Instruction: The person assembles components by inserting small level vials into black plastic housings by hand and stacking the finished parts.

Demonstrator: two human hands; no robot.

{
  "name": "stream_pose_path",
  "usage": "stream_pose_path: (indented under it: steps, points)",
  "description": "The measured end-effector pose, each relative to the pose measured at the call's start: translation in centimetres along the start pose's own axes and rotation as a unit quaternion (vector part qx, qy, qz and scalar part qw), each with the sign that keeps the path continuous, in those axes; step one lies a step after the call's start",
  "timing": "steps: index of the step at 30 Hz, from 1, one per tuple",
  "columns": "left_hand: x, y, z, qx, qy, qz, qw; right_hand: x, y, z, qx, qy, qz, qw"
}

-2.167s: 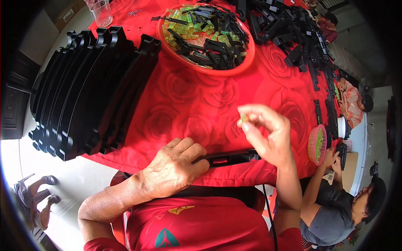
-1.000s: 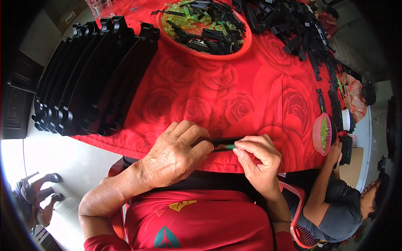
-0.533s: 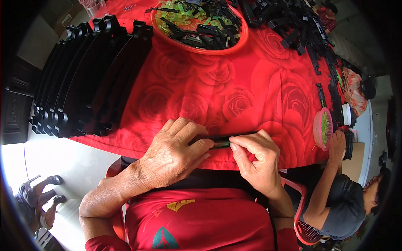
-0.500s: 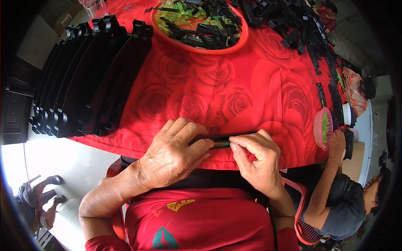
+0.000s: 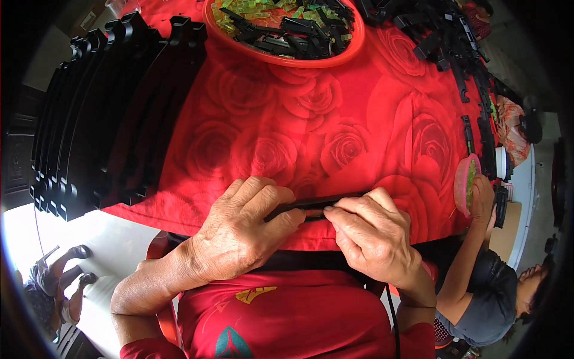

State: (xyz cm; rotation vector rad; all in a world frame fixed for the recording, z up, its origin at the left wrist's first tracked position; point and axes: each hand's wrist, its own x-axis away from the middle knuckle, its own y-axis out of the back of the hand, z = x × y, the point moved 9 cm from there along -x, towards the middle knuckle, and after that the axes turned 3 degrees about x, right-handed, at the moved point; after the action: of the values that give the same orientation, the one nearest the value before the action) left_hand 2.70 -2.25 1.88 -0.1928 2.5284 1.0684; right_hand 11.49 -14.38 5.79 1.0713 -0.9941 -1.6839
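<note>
Close to the near edge of the table, both hands hold a slim dark plastic part [image 5: 311, 204] from its two ends. My left hand [image 5: 244, 230] wraps its fingers over the left end, thumb along the near side. My right hand [image 5: 372, 236] pinches toward the middle, its fingertips at a small pale or clear bit set in the part. What that bit is, I cannot make out. Beyond the hands, a red basin [image 5: 287, 61] holds a mix of small black plastic parts [image 5: 299, 33] and yellow-green translucent pieces [image 5: 257, 9].
Long curved black plastic pieces [image 5: 113, 113] stand in a row at the left. Black parts [image 5: 445, 42] are heaped at the far right. A co-worker's hand [image 5: 482, 197] reaches into a pink basket [image 5: 463, 185] of green pieces. A rose-patterned red cloth [image 5: 341, 149] covers the table.
My right hand has turned, its fingers now bent over the part with the thumb lower. The co-worker's hand has moved into the pink basket. The whole view has shifted slightly.
</note>
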Motion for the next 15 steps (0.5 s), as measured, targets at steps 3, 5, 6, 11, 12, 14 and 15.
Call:
stream_pose_path:
  steps: [3,5,6,11,12,14,15]
  points:
    - [-0.1,0.1,0.0,0.003,0.001,-0.006,1.0,0.4,-0.2,-0.5,-0.007,0.003,0.0,1.0]
    - [-0.2,0.1,0.0,0.003,-0.001,-0.003,1.0,0.9,-0.2,-1.1,-0.05,0.002,-0.019,0.999]
    - [-0.2,0.2,-0.1,0.002,-0.006,-0.001,1.0,1.0,-0.2,-1.2,-0.053,0.001,-0.017,0.998]
    - [-0.3,-0.1,0.3,-0.001,0.006,0.015,1.0,0.6,-0.3,-1.4,-0.031,0.007,0.003,0.999]
    - [-0.3,0.0,0.3,-0.008,0.006,0.011,1.0,0.6,-0.2,-1.6,-0.033,0.006,0.006,0.999]
    - [-0.3,0.0,0.3,-0.009,0.007,0.013,1.0,0.8,0.5,-2.3,-0.037,-0.014,-0.015,0.999]
    - [-0.3,0.0,0.3,-0.011,0.005,0.013,1.0,0.9,0.7,-2.4,-0.039,-0.015,-0.013,0.999]
